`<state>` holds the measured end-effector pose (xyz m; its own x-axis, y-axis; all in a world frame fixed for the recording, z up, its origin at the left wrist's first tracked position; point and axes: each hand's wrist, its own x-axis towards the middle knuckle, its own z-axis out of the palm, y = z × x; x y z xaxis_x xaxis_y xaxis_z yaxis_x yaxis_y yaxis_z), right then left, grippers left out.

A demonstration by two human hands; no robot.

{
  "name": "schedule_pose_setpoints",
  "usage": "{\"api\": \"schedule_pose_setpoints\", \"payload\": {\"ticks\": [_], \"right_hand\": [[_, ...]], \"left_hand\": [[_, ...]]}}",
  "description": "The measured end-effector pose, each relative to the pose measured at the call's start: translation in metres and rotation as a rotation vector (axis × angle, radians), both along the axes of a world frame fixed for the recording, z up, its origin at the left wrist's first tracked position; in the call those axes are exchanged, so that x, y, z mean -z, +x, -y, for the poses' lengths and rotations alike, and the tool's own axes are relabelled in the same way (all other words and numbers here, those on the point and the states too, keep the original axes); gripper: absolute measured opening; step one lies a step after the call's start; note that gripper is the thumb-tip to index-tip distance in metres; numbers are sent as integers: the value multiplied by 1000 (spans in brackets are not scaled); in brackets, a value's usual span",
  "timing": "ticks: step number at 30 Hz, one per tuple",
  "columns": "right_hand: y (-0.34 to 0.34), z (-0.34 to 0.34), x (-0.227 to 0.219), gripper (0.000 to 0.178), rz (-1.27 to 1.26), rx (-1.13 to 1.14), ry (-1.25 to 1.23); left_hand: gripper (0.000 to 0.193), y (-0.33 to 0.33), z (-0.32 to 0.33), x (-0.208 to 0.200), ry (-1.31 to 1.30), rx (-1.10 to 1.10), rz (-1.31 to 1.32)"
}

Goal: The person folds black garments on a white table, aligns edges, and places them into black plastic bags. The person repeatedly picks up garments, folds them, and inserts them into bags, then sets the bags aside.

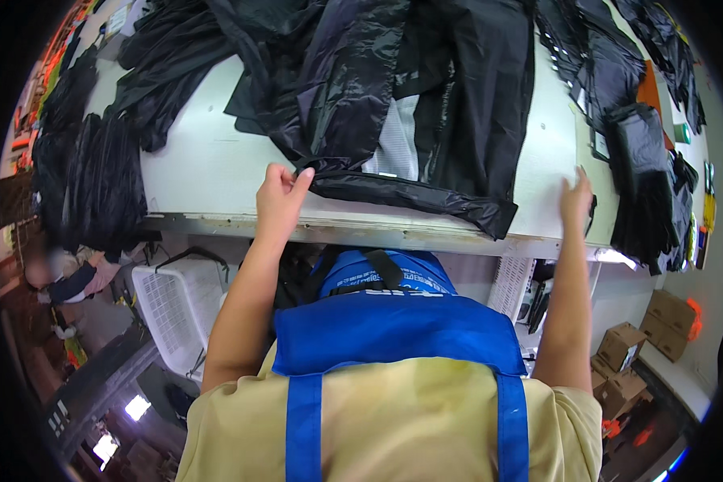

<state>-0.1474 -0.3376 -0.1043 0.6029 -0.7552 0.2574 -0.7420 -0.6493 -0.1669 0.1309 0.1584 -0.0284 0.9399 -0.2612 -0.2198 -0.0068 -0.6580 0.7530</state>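
A black shiny jacket (482, 104) lies spread on the white table in front of me, with a pale grey mesh lining (402, 136) showing in its opening. Its hem forms a dark band (410, 195) close to the table's front edge. My left hand (281, 201) pinches the left end of this hem between thumb and fingers. To the right of the jacket, my right hand (576, 201) is over the tabletop, fingers apart and not touching the cloth. Beside its wrist is a small dark thing (593, 213) that I cannot make out.
Black garments hang over the table edge at left (96, 177) and lie in a folded stack (643, 161) at right. Under the table stands a white plastic basket (177, 309). Cardboard boxes (621, 345) sit low at right. Another person (76, 277) is at far left.
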Motion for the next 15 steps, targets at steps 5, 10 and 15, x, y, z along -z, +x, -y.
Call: {"api": "schedule_pose_setpoints", "payload": {"ticks": [5,10,15], "right_hand": [[-5,40,-9,48,-402,403,152],[-35,62,-3,31,-371,261,70],[11,-9,-60,27,372,83,301]], "left_hand": [[34,14,8,13,31,36,162],[14,11,-1,7,-11,48,31],[3,-24,-12,-18,-502,-313,-314]]}}
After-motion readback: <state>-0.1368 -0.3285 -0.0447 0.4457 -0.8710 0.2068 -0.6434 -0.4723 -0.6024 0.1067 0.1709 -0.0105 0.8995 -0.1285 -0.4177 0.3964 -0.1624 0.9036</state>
